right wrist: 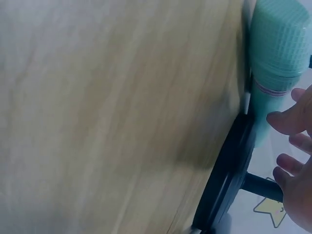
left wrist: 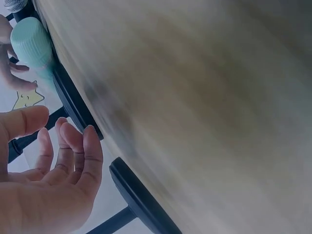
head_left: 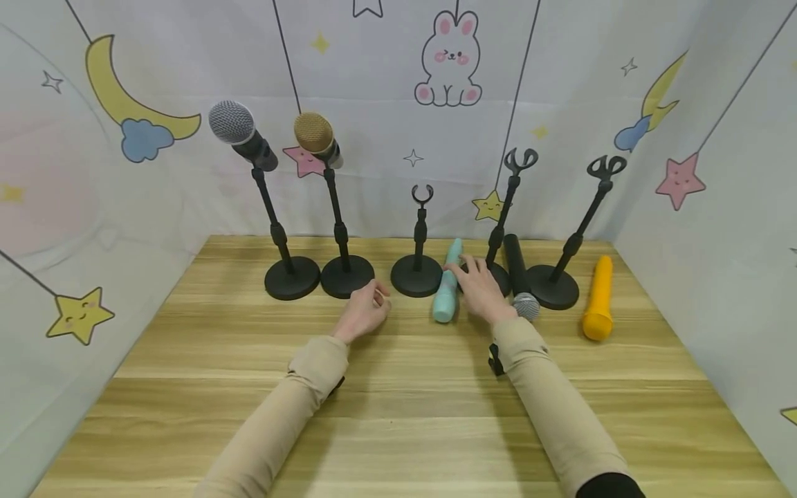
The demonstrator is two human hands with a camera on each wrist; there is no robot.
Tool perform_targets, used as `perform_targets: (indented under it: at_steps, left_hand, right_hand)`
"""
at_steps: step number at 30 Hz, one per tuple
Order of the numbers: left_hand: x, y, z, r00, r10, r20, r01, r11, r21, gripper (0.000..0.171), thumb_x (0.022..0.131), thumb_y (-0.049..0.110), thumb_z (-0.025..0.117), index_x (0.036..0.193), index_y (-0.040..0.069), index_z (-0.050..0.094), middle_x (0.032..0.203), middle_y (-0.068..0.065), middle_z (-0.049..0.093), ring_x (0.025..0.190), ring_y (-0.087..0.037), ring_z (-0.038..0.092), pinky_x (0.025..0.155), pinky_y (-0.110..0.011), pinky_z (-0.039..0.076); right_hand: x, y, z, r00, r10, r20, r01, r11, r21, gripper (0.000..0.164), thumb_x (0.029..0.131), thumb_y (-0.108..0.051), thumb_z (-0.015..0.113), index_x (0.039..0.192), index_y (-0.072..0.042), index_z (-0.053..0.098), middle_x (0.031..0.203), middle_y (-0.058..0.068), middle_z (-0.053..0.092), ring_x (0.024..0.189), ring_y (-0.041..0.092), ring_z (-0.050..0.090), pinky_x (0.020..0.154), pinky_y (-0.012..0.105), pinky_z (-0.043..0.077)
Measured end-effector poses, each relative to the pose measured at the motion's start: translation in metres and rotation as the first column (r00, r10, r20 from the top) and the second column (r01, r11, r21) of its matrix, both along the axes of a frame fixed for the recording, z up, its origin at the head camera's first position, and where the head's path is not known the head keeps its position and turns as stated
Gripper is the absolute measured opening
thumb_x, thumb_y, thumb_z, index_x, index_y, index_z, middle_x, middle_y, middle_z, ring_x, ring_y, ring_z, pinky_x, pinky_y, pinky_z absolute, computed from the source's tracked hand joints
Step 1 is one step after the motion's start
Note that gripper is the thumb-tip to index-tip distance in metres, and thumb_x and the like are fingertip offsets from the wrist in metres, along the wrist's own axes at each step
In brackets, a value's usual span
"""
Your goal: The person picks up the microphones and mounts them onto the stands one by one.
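Note:
A teal microphone [head_left: 445,299] lies on the wooden table between a short black stand [head_left: 420,227] and a taller stand [head_left: 508,200]. My right hand [head_left: 481,285] reaches over its right side, fingertips right at the body. In the right wrist view the thumb [right wrist: 285,121] is beside the teal microphone [right wrist: 278,44], with the fingers parted and not wrapped round it. My left hand [head_left: 366,310] hovers low before the short stand and the second stand's base, fingers loosely bent, nothing between them, as the left wrist view of the hand [left wrist: 58,180] also shows.
At the left, two stands carry a silver-headed microphone [head_left: 233,124] and a gold-headed microphone [head_left: 315,134]. A black microphone [head_left: 515,266] lies between the two right stands. The rightmost stand [head_left: 582,235] has a bare clip; an orange microphone [head_left: 599,297] lies beside it. A printed curtain [head_left: 373,83] hangs behind.

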State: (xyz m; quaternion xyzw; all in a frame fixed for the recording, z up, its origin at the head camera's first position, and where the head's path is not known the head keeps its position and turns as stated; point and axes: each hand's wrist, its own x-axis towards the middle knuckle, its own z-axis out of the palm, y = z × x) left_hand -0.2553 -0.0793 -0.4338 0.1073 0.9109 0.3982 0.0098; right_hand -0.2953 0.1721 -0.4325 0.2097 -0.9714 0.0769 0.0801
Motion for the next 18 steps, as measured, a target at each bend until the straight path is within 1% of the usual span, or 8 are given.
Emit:
perform_targets:
  at_steps: [6, 9, 12, 18]
  left_hand:
    - [0.001, 0.002, -0.001, 1.000, -0.021, 0.004, 0.021, 1.000, 0.002, 0.018, 0.086, 0.015, 0.053, 0.102, 0.008, 0.054, 0.085, -0.006, 0.059, 0.070, -0.016, 0.054, 0.059, -0.024, 0.040]
    - [0.002, 0.003, -0.001, 1.000, -0.030, 0.009, 0.029, 1.000, 0.006, 0.018, 0.086, 0.015, 0.053, 0.102, 0.008, 0.054, 0.085, -0.007, 0.059, 0.069, -0.015, 0.053, 0.058, -0.024, 0.040]
    - [0.002, 0.003, -0.001, 0.999, -0.031, 0.012, 0.030, 1.000, 0.003, 0.019, 0.086, 0.015, 0.053, 0.103, 0.007, 0.055, 0.085, -0.006, 0.059, 0.068, -0.015, 0.053, 0.058, -0.024, 0.040]
    - [0.003, 0.003, 0.001, 0.999, -0.029, 0.021, 0.029, 1.000, -0.001, 0.020, 0.086, 0.016, 0.052, 0.104, 0.007, 0.055, 0.085, -0.006, 0.059, 0.068, -0.016, 0.052, 0.057, -0.024, 0.040]
  right_hand:
    - [-0.006, -0.002, -0.005, 0.998, 0.001, 0.058, -0.003, 0.999, 0.035, 0.060, 0.081, -0.001, 0.059, 0.132, -0.025, 0.039, 0.144, 0.020, 0.018, 0.126, 0.045, 0.027, 0.099, 0.055, 0.032]
    - [-0.007, -0.003, -0.007, 0.995, -0.013, 0.103, 0.008, 0.999, 0.046, 0.062, 0.080, -0.002, 0.061, 0.132, -0.027, 0.039, 0.145, 0.019, 0.015, 0.127, 0.044, 0.026, 0.101, 0.054, 0.029]
    - [-0.007, -0.003, -0.008, 0.991, -0.014, 0.134, 0.008, 0.999, 0.050, 0.061, 0.080, -0.001, 0.060, 0.131, -0.026, 0.039, 0.146, 0.020, 0.011, 0.128, 0.043, 0.026, 0.104, 0.053, 0.026]
    - [-0.008, -0.005, -0.011, 0.991, -0.002, 0.130, -0.003, 0.999, 0.044, 0.056, 0.082, 0.001, 0.058, 0.129, -0.023, 0.041, 0.146, 0.021, 0.010, 0.130, 0.041, 0.025, 0.107, 0.051, 0.022]
